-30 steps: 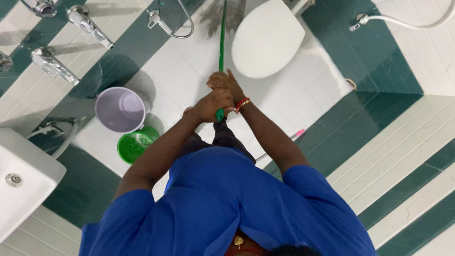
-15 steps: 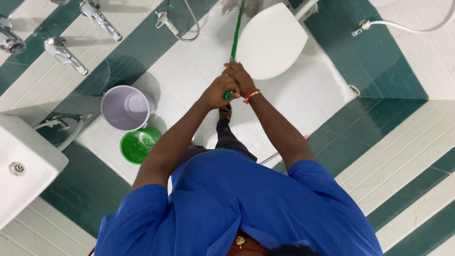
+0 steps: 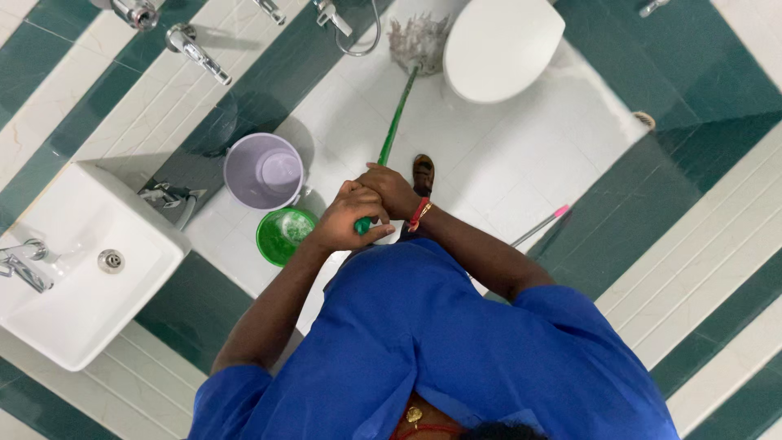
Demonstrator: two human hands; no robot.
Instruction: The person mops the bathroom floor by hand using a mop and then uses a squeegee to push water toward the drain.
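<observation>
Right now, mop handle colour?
Green; the mop handle shows best in the head view, gripped by both hands.

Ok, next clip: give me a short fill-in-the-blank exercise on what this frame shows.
1. Both the left hand and the right hand grip the mop's ____ handle.
2. The mop head rests on the floor beside the white ____.
3. The small green bucket sits next to a larger ____ bucket.

Missing words: green; toilet; lilac

One mop (image 3: 397, 121), one toilet (image 3: 501, 47), one sink (image 3: 77, 269), two buckets (image 3: 262, 170) (image 3: 284, 235), perhaps four wall taps (image 3: 198, 50).
</observation>
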